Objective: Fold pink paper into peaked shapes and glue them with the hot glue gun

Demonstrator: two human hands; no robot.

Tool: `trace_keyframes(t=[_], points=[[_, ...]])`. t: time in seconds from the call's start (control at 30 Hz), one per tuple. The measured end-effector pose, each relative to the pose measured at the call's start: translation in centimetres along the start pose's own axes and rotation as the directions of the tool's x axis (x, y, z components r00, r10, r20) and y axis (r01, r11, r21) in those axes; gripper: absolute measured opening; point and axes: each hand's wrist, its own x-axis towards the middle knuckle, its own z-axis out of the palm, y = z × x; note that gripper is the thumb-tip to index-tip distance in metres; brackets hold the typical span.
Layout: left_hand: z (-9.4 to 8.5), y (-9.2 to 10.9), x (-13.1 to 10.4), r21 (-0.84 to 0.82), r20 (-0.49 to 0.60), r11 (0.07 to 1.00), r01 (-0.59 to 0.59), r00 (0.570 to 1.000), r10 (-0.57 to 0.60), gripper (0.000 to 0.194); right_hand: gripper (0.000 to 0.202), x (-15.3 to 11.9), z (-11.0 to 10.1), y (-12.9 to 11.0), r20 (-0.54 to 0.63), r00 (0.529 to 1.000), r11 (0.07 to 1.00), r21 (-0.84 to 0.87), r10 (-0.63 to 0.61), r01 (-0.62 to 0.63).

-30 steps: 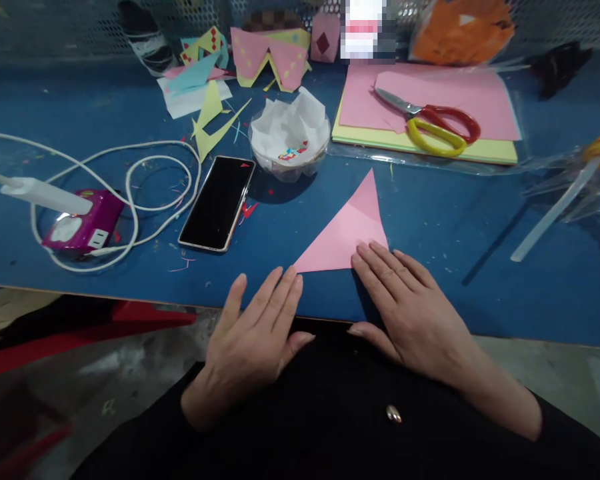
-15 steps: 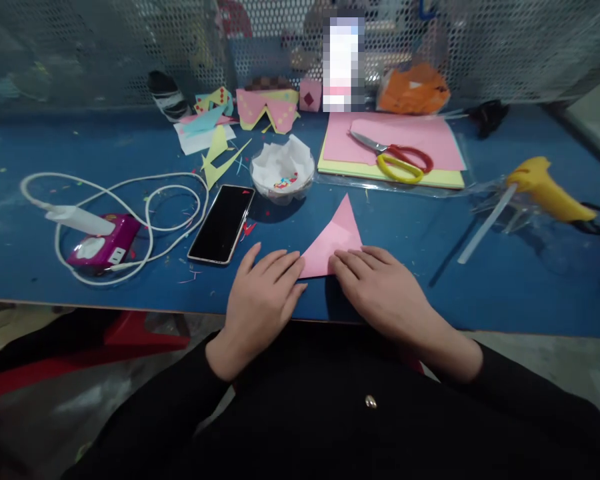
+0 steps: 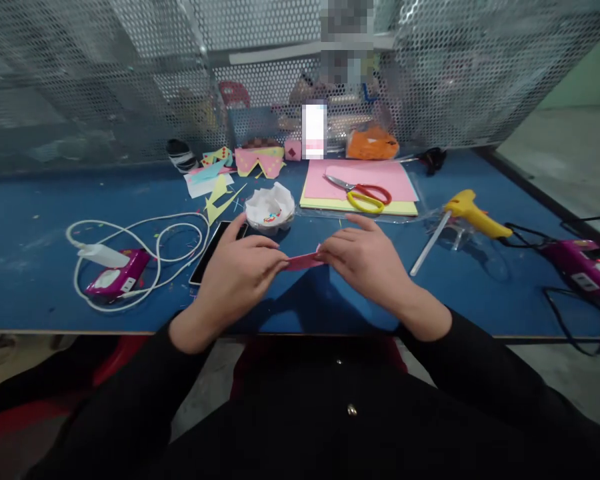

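A folded piece of pink paper [image 3: 303, 261] is lifted off the blue table, seen nearly edge-on as a narrow strip. My left hand [image 3: 240, 267] pinches its left end between thumb and fingers. At the other end, my right hand [image 3: 363, 260] is closed on the paper, with the index finger held away. Most of the paper's face is turned from view. Beyond the hands stands a clear bowl [image 3: 270, 210] lined with white tissue and holding tiny coloured scraps. A black phone [image 3: 213, 250] lies partly behind my left hand.
Red-and-yellow scissors [image 3: 365, 197] rest on pink and yellow sheets [image 3: 313, 180]. A yellow glue gun [image 3: 475, 213] with a glue stick lies at right. Purple power sockets [image 3: 117, 273] and a looped white cable are at left. Paper cut-outs [image 3: 260, 163] stand before the mesh panel [image 3: 275, 87].
The pink paper, flat as a triangle under both hands before, is now raised and tilted edge-on. Both hands went from resting flat to pinching its ends. The view has tilted up.
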Motion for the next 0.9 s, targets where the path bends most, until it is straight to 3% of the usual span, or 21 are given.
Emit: trace_keyframes(t=[0.03,0.13,0.2,0.27,0.33,0.4,0.5,0.57,0.63,0.73,0.8,0.9], points=[[-0.8,-0.5,0.2,-0.064,-0.006,0.998,0.024,1.000,-0.024,0.030,0.027,0.0,-0.5,0.3,-0.031,0.999,0.998,0.058,0.033,-0.031],[-2.8,-2.0,0.1,-0.280,0.173,0.943,0.180,0.976,-0.135,0.032,0.023,-0.2,-1.6,1.1,-0.136,0.968,0.948,0.271,0.210,-0.167],[-3.5,-2.6,-0.2,-0.354,0.275,0.866,0.352,0.925,-0.263,0.034,0.025,-0.4,-1.7,1.5,-0.203,0.904,0.860,0.439,0.377,-0.260],[-3.7,-2.6,-0.5,-0.398,0.335,0.765,0.506,0.857,-0.392,0.036,0.027,-0.5,-1.3,1.5,-0.193,0.846,0.732,0.616,0.497,-0.290],[-3.6,-2.2,-0.7,-0.435,0.364,0.688,0.581,0.812,-0.456,0.036,0.029,-0.5,-0.7,1.0,-0.073,0.851,0.601,0.739,0.520,-0.303],[-3.2,-1.7,-0.8,-0.464,0.366,0.654,0.597,0.802,-0.472,0.033,0.031,-0.6,-0.1,0.2,0.148,0.872,0.481,0.785,0.467,-0.391],[-2.5,-1.5,-0.8,-0.517,0.394,0.558,0.649,0.759,-0.518,0.031,0.030,-0.7,0.3,-0.9,0.425,0.812,0.300,0.777,0.400,-0.554],[-2.2,-1.7,-0.9,-0.562,0.467,0.420,0.713,0.692,-0.550,0.034,0.031,-0.8,0.3,-1.1,0.477,0.773,0.222,0.771,0.419,-0.596],[-2.2,-2.0,-1.1,-0.597,0.536,0.306,0.741,0.653,-0.536,0.042,0.032,-1.0,0.2,-0.9,0.472,0.755,0.234,0.755,0.456,-0.613],[-2.4,-2.3,-1.4,-0.609,0.586,0.265,0.748,0.649,-0.484,0.059,0.034,-1.2,0.4,-0.4,0.452,0.746,0.310,0.710,0.489,-0.633],[-2.5,-2.3,-1.6,-0.592,0.579,0.316,0.742,0.663,-0.474,0.058,0.033,-1.3,0.6,-0.3,0.440,0.748,0.335,0.698,0.496,-0.633],[-2.4,-2.0,-1.8,-0.561,0.511,0.455,0.692,0.721,-0.468,0.034,0.032,-1.4,0.7,-0.2,0.431,0.749,0.341,0.698,0.503,-0.630]])
